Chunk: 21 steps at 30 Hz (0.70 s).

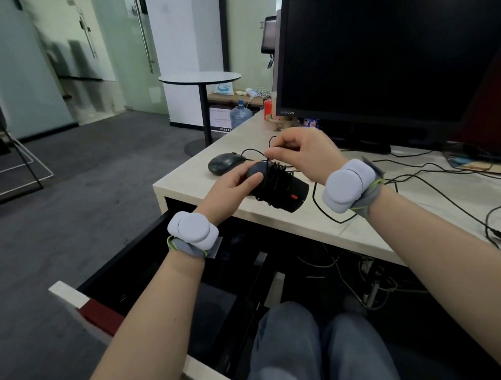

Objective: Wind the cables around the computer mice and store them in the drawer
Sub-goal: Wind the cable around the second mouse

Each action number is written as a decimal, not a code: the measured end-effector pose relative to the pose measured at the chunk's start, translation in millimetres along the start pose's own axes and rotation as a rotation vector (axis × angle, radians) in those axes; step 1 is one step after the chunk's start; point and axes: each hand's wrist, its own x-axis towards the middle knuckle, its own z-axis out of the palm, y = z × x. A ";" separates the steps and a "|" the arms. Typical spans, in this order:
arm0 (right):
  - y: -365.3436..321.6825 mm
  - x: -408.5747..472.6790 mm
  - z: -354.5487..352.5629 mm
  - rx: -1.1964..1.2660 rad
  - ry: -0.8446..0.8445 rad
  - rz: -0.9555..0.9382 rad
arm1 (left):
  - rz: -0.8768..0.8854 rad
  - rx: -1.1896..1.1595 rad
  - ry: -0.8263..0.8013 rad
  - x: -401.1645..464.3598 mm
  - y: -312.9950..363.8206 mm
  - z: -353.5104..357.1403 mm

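My left hand (229, 187) grips a black mouse (289, 192) with a red scroll wheel, held just above the desk's front edge. Several turns of its thin black cable (273, 174) wrap its middle. My right hand (302, 154) pinches that cable right above the mouse, fingers curled. A second dark mouse (225, 163) lies on the desk (273, 217) behind my left hand, its cable trailing to the right. Below the desk edge the dark drawer (127, 265) stands pulled out under my left forearm.
A black monitor (386, 57) stands at the back right of the desk. Loose black cables (430, 178) run across the desk to the right. A round side table (200, 78) and a water bottle (240, 113) stand on the floor beyond. My knees are below.
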 end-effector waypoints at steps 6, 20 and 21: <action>1.9 -0.8 1.7 0.086 0.014 -0.074 | -0.101 -0.219 -0.028 -2.8 2.0 0.3; 18.9 -8.9 15.0 0.421 -0.061 0.249 | -0.075 -0.840 -0.188 -2.1 15.8 6.6; 20.3 -13.4 22.9 0.366 -0.090 0.231 | -0.075 -0.874 -0.093 -0.4 15.5 4.2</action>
